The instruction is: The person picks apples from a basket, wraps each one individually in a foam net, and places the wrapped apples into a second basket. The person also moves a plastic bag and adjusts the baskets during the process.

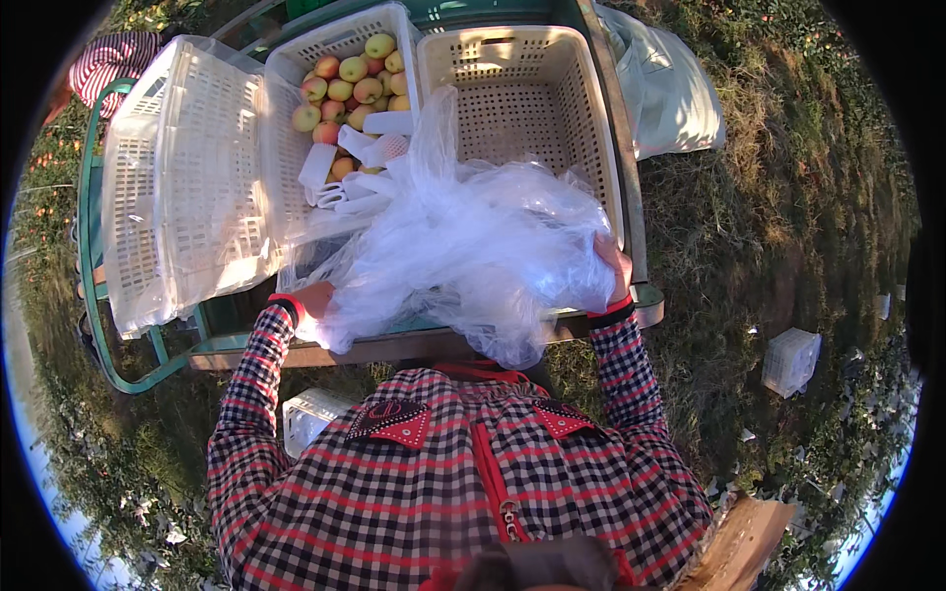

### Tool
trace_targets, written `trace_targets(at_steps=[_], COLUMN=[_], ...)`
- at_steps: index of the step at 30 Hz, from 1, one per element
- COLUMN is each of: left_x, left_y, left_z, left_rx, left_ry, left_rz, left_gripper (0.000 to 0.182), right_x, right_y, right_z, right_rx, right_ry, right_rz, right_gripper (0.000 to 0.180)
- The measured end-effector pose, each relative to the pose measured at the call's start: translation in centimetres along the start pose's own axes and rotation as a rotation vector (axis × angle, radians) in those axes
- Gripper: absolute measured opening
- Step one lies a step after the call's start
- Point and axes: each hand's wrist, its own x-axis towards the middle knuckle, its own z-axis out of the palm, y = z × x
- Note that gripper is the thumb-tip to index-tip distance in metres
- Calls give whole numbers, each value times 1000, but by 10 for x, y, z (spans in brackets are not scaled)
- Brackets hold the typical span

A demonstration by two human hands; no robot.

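Observation:
A large bunched sheet of clear plastic film [473, 236] spreads in front of me over the near ends of two white plastic crates. My left hand [316, 299] is at its near left edge, the fingers partly hidden by the film. My right hand [615, 267] grips the film's right side, beside the right crate's near corner. The middle crate [284, 81] holds apples [353, 69] and white foam fruit nets [318, 164]. Bare perforated floor shows in the right crate [517, 118], whose near part the film covers.
Plastic-draped white crates [211, 162] stand at the left on the green metal cart [92, 221]. A white sack [669, 89] lies beyond its right rail. Crates rest on the ground at right [791, 362] and near my body [299, 425]. Another person's striped sleeve [118, 63] shows upper left.

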Motion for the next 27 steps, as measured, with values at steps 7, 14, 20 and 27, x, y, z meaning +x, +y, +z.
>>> trace_targets(at_steps=[7,14,20,27], left_x=[123,-31,-91,-40], left_y=[-132,7,168,22], left_z=[67,-47,-75,-16], left_rx=[-104,38,-215,532], left_ry=[266,412,1149,137], left_rz=[-582,82,939,-173], left_gripper=[58,68,80,26], right_x=[16,5,-40,-26], right_y=[-17,-44,81,8], right_z=[16,70,172,102], right_rx=[-714,-710,-1370,-1155], right_ry=[90,177,-497,11], right_rz=[-299,-652,-520,-277], right_gripper=[32,19,25,25])
